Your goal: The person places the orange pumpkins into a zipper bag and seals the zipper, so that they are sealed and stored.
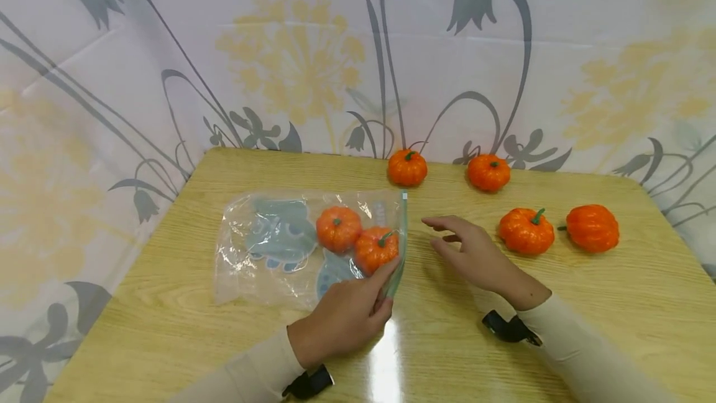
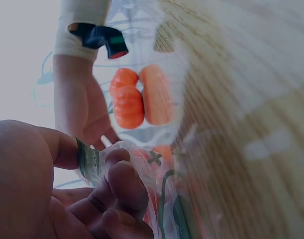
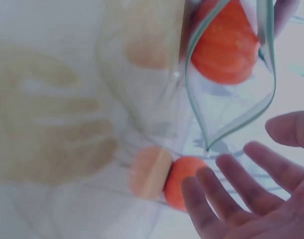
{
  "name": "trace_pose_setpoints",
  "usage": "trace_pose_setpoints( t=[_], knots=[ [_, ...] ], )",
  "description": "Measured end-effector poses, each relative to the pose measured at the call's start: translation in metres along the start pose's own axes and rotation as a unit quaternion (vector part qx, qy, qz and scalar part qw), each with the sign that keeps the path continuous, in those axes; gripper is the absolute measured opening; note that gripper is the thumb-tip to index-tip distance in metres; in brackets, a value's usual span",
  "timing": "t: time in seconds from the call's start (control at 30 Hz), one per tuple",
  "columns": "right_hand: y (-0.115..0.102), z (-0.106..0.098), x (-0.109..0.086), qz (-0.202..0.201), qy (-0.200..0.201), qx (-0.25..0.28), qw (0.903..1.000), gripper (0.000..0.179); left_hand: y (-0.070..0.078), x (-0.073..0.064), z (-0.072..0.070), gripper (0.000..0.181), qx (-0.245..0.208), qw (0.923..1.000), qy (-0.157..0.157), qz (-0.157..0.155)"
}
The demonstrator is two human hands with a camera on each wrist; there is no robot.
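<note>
A clear zip bag [image 1: 235, 272] with blue cartoon prints lies flat on the table, its green-edged mouth facing right. Inside are two small orange pumpkins, one [image 1: 337, 229] deeper in and another [image 1: 373, 252] close to the mouth. My left hand [image 1: 344, 319] pinches the near corner of the green zip edge [image 2: 88, 162] between thumb and fingers. In the right wrist view the bag's mouth [image 3: 190, 92] gapes, with an orange pumpkin [image 3: 226, 47] showing within. Just right of the mouth, my right hand [image 1: 475, 260] holds nothing, its fingers spread and relaxed.
Two pumpkins stand near the table's back edge, one [image 1: 407, 168] behind the bag's mouth and one [image 1: 488, 173] farther right. Two more, one upright [image 1: 526, 232] and one on its side [image 1: 593, 229], sit right of my right hand. A flowered cloth [image 1: 335, 48] hangs behind the table.
</note>
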State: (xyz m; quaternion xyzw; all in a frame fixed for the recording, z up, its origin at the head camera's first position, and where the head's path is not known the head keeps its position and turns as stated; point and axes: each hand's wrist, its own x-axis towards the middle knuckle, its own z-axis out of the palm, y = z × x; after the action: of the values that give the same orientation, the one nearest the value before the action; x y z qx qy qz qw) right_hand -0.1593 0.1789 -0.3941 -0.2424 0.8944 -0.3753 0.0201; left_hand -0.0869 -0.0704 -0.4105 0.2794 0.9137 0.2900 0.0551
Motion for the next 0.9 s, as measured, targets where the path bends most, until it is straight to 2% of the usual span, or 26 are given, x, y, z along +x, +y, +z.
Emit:
trace_pose_setpoints(
  t=[0.33, 0.57, 0.9],
  knots=[
    [0.002, -0.007, 0.042, -0.004, 0.023, -0.086, 0.9960, 0.041, -0.003, 0.002, -0.003, 0.060, -0.001, 1.0000, 0.005, -0.003],
    [0.013, -0.011, 0.067, 0.051, 0.012, -0.105, 0.9931, 0.049, -0.005, 0.001, -0.001, 0.061, 0.002, 1.0000, 0.007, -0.001],
    [0.027, -0.016, 0.090, 0.087, -0.002, -0.111, 0.9900, 0.065, -0.004, 0.000, 0.000, 0.062, 0.006, 0.9999, 0.007, 0.004]
  ],
)
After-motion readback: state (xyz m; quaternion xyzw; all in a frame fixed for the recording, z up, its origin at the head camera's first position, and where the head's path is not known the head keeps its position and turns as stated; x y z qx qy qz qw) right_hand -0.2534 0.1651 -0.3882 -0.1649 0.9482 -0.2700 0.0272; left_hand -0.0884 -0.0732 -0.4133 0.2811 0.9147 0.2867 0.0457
